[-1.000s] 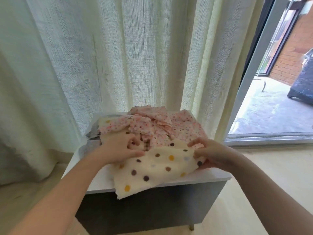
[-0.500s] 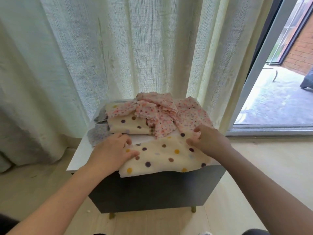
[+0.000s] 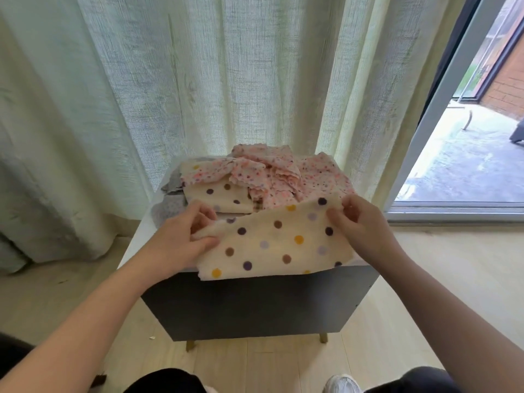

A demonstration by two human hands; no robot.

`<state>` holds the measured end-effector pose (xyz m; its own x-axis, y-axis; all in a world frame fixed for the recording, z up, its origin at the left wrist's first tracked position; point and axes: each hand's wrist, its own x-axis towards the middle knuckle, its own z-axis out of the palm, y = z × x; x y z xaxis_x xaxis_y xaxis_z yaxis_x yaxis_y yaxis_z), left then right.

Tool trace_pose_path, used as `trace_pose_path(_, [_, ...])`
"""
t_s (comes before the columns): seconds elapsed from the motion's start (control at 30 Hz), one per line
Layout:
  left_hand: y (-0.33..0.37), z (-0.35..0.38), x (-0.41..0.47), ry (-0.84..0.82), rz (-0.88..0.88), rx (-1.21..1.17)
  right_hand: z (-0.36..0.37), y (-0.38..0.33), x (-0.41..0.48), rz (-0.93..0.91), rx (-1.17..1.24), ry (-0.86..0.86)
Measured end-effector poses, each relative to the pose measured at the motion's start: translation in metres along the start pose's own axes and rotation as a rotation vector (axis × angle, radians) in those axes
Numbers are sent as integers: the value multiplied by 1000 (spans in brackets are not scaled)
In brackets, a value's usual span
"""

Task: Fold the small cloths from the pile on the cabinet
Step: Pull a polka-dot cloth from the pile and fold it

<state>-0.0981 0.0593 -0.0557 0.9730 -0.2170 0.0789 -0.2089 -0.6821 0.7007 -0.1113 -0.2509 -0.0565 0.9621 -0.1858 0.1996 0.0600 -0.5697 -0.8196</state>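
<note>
Left fingers (image 3: 202,215): curled, with the thumb beneath, pinching the 9 o'clock corner of the polka-dot cloth (image 3: 278,245).
Right fingers (image 3: 350,207): curled, pinching the cloth's 1 o'clock corner, which is lifted higher than the left one.
Left hand (image 3: 181,236): knuckles up, over the cabinet top's 8 o'clock side.
Right hand (image 3: 360,222): over the top's 4 o'clock side, well apart from my left.
Polka-dot cloth: cream with brown, purple, lilac and yellow spots. It is stretched between my hands, far edge raised and slanting, near edge draped over the front lip of the cabinet (image 3: 255,304) at 6 o'clock.
Pile (image 3: 263,177): at 12 o'clock on the cabinet top, just behind the held cloth. Crumpled pink speckled cloths lie uppermost.
Second dotted cloth (image 3: 224,195): cream, lying flat under the pink ones at the pile's 8 o'clock.
Grey cloths (image 3: 170,207): at the pile's 9 o'clock edge, partly hidden by my left hand.
Cabinet: white top, dark grey front, short wooden legs.
Curtain (image 3: 198,80): pale green, hanging behind the cabinet from 9 to 1 o'clock.
Door frame (image 3: 442,109): at 2 o'clock, with a paved yard (image 3: 467,165) beyond.
Floor (image 3: 453,265): light wood.
Shoe (image 3: 341,384): white, at 5 o'clock by the bottom edge.
</note>
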Motion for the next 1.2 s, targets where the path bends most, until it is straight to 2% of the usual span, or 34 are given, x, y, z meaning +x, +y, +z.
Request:
trace_pose_path(0.07, [-2, -7, -3, 42, -10, -157, -2, -3, -6, 88, 187, -26])
trace_pose_path(0.17, [-1, -13, -8, 194, 53, -162, -1, -5, -11, 195, 374, -93])
trace_pose_path(0.33, [2, -16, -15, 264, 101, 10, 2, -5, -14, 180, 337, -125])
trace_pose_path(0.4, [-2, -19, -15, 244, 62, -110, 2, -5, -14, 195, 386, -133])
trace_pose_path(0.5, [0, -17, -15, 191, -14, -444, 0, -5, -14, 298, 589, -193])
trace_pose_path(0.57, [1, -12, -11, 194, -100, -496, -1, -6, -15, 349, 639, -228])
trace_pose_path(0.63, [-3, -8, 0, 197, -157, -334, 3, -5, -15, 346, 556, -204])
trace_pose_path(0.73, [-8, 0, 13, 186, -149, 39, 9, 1, -13, 262, 207, -126])
trace_pose_path(0.87, [-12, 12, 9, 339, 44, 306, 12, 3, -16, 4, -279, -7])
trace_pose_path(0.93, [-15, 15, 6, 337, 106, 346, 12, 4, -16, -157, -434, 45])
trace_pose_path(1.07, [-20, 21, 5, 174, 99, 405, 21, 5, -13, -276, -475, -59])
trace_pose_path(1.2, [-17, 21, 10, 180, 85, 448, 33, 13, -10, -323, -536, -164])
